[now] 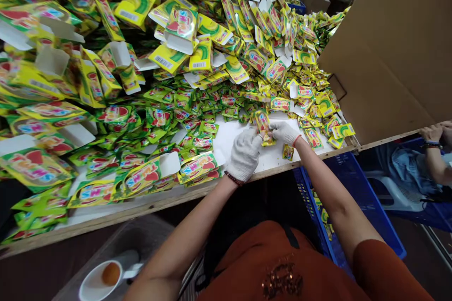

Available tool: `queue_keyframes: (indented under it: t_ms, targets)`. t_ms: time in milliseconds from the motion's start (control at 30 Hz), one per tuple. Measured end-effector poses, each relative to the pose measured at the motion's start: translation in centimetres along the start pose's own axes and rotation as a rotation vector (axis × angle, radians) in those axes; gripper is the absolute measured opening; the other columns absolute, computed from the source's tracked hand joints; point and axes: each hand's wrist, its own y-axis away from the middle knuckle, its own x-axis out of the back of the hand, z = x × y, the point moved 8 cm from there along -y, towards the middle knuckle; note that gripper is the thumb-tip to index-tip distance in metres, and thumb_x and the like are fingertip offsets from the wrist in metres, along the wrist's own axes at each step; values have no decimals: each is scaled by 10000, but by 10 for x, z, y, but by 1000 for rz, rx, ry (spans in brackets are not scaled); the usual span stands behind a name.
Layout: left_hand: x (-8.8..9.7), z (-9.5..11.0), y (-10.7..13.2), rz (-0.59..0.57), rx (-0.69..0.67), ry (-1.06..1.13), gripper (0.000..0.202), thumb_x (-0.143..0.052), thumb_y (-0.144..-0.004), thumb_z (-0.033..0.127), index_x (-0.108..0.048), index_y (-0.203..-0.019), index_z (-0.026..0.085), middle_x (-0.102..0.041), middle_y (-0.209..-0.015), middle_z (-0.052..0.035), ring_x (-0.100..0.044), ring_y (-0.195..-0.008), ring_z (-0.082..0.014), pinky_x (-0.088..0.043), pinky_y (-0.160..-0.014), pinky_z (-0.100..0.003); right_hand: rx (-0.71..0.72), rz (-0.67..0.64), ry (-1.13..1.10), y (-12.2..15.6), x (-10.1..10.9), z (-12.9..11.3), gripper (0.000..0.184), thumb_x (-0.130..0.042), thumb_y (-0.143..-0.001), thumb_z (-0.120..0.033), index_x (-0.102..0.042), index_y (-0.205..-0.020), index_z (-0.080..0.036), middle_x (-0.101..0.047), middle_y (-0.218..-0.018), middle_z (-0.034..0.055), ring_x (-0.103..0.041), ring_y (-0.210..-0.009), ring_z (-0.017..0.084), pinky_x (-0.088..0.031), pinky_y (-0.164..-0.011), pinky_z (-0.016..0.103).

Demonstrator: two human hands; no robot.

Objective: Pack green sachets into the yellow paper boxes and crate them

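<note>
Orange top, knit-gloved left hand, right hand, pinching glossy sachets

Boxes piled left on table; sachets centre; crate below right.

One head-worn camera looks forward and steeply down onto the table from just above its near edge, close enough that the left hand and right hand sit mid-frame over it; the wearer's lap lies below that edge.
</note>
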Motion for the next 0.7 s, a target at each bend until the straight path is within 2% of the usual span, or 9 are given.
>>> queue_keyframes:
  t_ms: [67, 133, 200, 267, 367, 467, 533, 600, 700]
  targets:
    - [1, 19, -5, -69, -158, -110, 519, -478, -853, 101, -550, -1345, 251, -465, -1497, -137, -322, -1444, -358, -192, -1158, -652, 67, -173, 69, 25, -8, -5, 113, -550, -628, -198, -656, -665, -186, -632, -643, -37, -532, -629, 121, -445, -624, 217]
    - [-3, 32, -8, -158, -263, -143, 528, -492, -858, 122, -518, -1365, 267, -510, -1455, -129, -339, -1428, -373, -112, -1141, -708, 130, -262, 157, 48, -8, -11, 116, -550, -630, -175, -663, -652, -186, -659, -672, -24, -550, -637, 126, -451, -644, 223]
    - [-13, 36, -10, -265, -287, -147, 474, -537, -850, 181, -538, -1322, 229, -627, -1269, -144, -481, -1300, -367, -157, -1125, -694, 183, -300, 210, 66, -5, -18, 96, -555, -637, -164, -649, -637, -182, -659, -702, -19, -558, -668, 125, -450, -667, 221]
    - [-24, 32, -9, -357, -239, -158, 402, -603, -814, 260, -590, -1208, 182, -668, -1082, -145, -585, -1123, -351, -291, -1078, -628, 207, -306, 193, 78, -2, -20, 83, -550, -656, -179, -633, -651, -177, -643, -735, -19, -558, -712, 124, -449, -692, 218]
    - [-30, 18, -4, -374, -92, -131, 389, -615, -806, 383, -591, -1122, 158, -651, -1030, -147, -623, -971, -315, -459, -895, -465, 146, -63, 58, 84, 13, -12, 129, -524, -720, -250, -627, -754, -180, -634, -774, -10, -560, -755, 134, -459, -723, 235]
    - [-28, 5, 3, -319, 46, -53, 557, -640, -779, 513, -537, -1183, 143, -638, -1080, -141, -624, -960, -296, -481, -804, -385, 5, 361, -89, 96, 31, 10, 221, -500, -807, -367, -614, -873, -189, -643, -802, 15, -573, -768, 158, -478, -728, 265]
    - [-28, 0, 6, -301, 90, -43, 626, -683, -737, 535, -520, -1195, 141, -631, -1105, -138, -619, -976, -292, -478, -807, -370, -42, 515, -91, 105, 31, 17, 250, -497, -832, -402, -610, -903, -191, -651, -819, 31, -579, -773, 172, -488, -738, 283]
    - [-27, -1, 7, -293, 94, -69, 564, -680, -749, 514, -533, -1162, 159, -632, -1093, -129, -614, -980, -284, -470, -810, -362, 3, 529, -27, 109, 26, 13, 227, -495, -842, -374, -619, -895, -191, -661, -847, 44, -588, -800, 183, -495, -782, 302]
    - [-25, 1, 5, -268, 47, -115, 438, -644, -791, 462, -556, -1109, 175, -632, -1060, -125, -604, -988, -284, -458, -832, -371, 126, 390, 126, 108, 15, -1, 158, -471, -817, -255, -618, -791, -203, -655, -829, 46, -590, -836, 193, -489, -841, 316]
